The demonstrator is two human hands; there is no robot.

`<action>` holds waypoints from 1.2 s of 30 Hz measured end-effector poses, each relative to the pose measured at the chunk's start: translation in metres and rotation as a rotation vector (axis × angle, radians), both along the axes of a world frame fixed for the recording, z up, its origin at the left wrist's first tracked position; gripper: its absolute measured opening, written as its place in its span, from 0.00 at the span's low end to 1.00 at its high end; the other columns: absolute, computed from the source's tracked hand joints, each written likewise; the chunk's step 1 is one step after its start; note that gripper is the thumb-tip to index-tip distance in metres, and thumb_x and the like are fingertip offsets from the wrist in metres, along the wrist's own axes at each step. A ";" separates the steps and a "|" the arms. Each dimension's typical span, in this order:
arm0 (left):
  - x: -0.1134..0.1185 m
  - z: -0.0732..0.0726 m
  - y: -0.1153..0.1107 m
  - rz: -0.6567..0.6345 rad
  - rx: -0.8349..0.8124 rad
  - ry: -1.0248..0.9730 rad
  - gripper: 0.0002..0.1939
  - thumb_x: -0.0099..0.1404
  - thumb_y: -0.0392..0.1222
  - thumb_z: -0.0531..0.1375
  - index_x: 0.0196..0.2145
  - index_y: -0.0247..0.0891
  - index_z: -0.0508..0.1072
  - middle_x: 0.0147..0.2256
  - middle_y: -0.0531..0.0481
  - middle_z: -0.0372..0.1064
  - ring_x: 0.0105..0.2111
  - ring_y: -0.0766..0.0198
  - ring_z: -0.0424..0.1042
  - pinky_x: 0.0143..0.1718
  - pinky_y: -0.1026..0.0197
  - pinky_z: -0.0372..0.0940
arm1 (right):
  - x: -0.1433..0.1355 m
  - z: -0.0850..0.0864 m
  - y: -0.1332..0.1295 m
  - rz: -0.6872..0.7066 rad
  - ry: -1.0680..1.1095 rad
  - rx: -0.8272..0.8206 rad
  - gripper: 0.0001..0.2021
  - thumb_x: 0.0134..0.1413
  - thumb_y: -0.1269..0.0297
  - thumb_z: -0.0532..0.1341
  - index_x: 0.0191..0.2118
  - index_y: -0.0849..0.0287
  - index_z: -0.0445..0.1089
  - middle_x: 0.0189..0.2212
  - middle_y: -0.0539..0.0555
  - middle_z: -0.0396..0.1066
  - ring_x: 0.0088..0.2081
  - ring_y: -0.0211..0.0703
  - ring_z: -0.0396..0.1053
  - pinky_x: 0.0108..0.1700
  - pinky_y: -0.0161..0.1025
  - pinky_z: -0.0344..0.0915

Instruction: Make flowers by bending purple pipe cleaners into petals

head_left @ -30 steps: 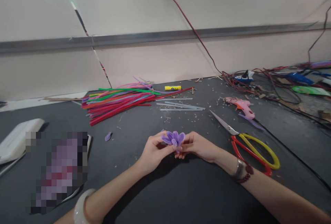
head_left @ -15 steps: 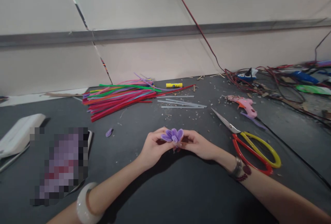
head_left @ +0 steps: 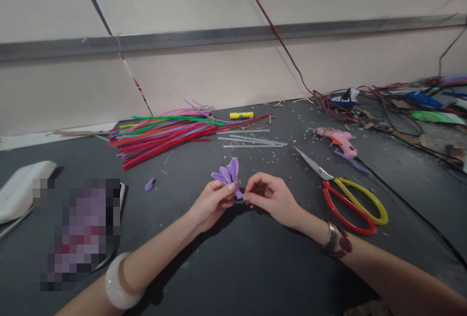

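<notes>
A purple pipe-cleaner flower (head_left: 226,175) with several looped petals is pinched between the thumb and fingers of my left hand (head_left: 206,206), tilted so its petals point up and left. At its lower end, the closed thumb and fingertips of my right hand (head_left: 277,196) grip the short base; how much they hold is partly hidden by the fingers. Both hands are raised over the dark table (head_left: 233,262). One loose purple petal (head_left: 149,184) lies to the left of them.
Colourful pipe cleaners (head_left: 164,139) lie behind, beside a yellow tube (head_left: 241,116) and clear glue sticks (head_left: 255,146). Scissors (head_left: 314,164) with red and yellow handles and a pink glue gun (head_left: 345,143) lie right. A blurred-out flat object (head_left: 83,233) and a white box (head_left: 25,189) sit left.
The flower has turned from facing me to a side view, its petals now tipped up and left. My right hand has shifted from beside the petals to the base. The view has tilted down slightly.
</notes>
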State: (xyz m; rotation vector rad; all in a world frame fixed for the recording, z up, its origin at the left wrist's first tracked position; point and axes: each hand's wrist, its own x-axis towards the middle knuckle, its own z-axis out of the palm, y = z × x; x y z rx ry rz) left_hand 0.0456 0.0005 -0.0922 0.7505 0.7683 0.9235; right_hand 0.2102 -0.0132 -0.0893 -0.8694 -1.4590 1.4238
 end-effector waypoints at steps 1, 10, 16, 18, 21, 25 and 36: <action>0.001 0.001 -0.001 -0.006 -0.022 -0.020 0.12 0.44 0.44 0.68 0.21 0.31 0.74 0.15 0.58 0.54 0.17 0.77 0.49 0.16 0.71 0.43 | -0.001 0.001 -0.002 -0.033 -0.032 0.043 0.06 0.45 0.66 0.62 0.29 0.59 0.64 0.24 0.47 0.65 0.25 0.32 0.65 0.28 0.31 0.65; 0.005 0.003 -0.005 0.075 0.016 0.076 0.13 0.42 0.45 0.68 0.21 0.32 0.74 0.14 0.58 0.55 0.16 0.77 0.48 0.16 0.71 0.43 | -0.003 0.009 -0.010 -0.181 -0.307 0.459 0.02 0.48 0.68 0.59 0.30 0.59 0.68 0.24 0.49 0.69 0.25 0.34 0.66 0.27 0.31 0.64; 0.005 0.001 -0.006 0.123 0.338 0.282 0.06 0.46 0.38 0.67 0.22 0.34 0.74 0.20 0.55 0.65 0.21 0.73 0.60 0.23 0.69 0.56 | -0.002 -0.004 -0.007 -0.282 -0.477 0.617 0.02 0.48 0.72 0.57 0.29 0.60 0.67 0.24 0.50 0.69 0.24 0.34 0.65 0.28 0.31 0.63; 0.004 0.000 -0.006 0.146 0.446 0.331 0.04 0.47 0.36 0.66 0.22 0.34 0.75 0.24 0.53 0.68 0.25 0.70 0.64 0.29 0.67 0.60 | -0.001 -0.007 -0.006 -0.259 -0.519 0.638 0.03 0.48 0.73 0.57 0.30 0.60 0.66 0.25 0.51 0.69 0.26 0.35 0.66 0.30 0.32 0.63; 0.003 -0.001 -0.005 0.155 0.526 0.370 0.03 0.48 0.36 0.65 0.22 0.34 0.75 0.25 0.51 0.69 0.28 0.67 0.66 0.32 0.65 0.61 | 0.000 -0.010 -0.006 -0.224 -0.559 0.634 0.04 0.49 0.74 0.56 0.32 0.60 0.66 0.27 0.52 0.69 0.27 0.36 0.66 0.32 0.33 0.63; 0.003 0.001 -0.005 0.146 0.529 0.391 0.04 0.49 0.37 0.65 0.23 0.34 0.74 0.25 0.52 0.70 0.27 0.68 0.67 0.30 0.66 0.62 | -0.001 -0.011 -0.006 -0.196 -0.570 0.623 0.03 0.50 0.73 0.55 0.31 0.61 0.64 0.26 0.52 0.68 0.27 0.36 0.66 0.31 0.33 0.62; 0.003 0.000 -0.006 0.128 0.439 0.417 0.06 0.49 0.39 0.65 0.21 0.34 0.73 0.17 0.57 0.63 0.17 0.74 0.58 0.20 0.69 0.56 | -0.003 -0.012 -0.005 -0.161 -0.522 0.533 0.04 0.46 0.74 0.56 0.29 0.60 0.65 0.24 0.49 0.67 0.25 0.34 0.66 0.30 0.30 0.63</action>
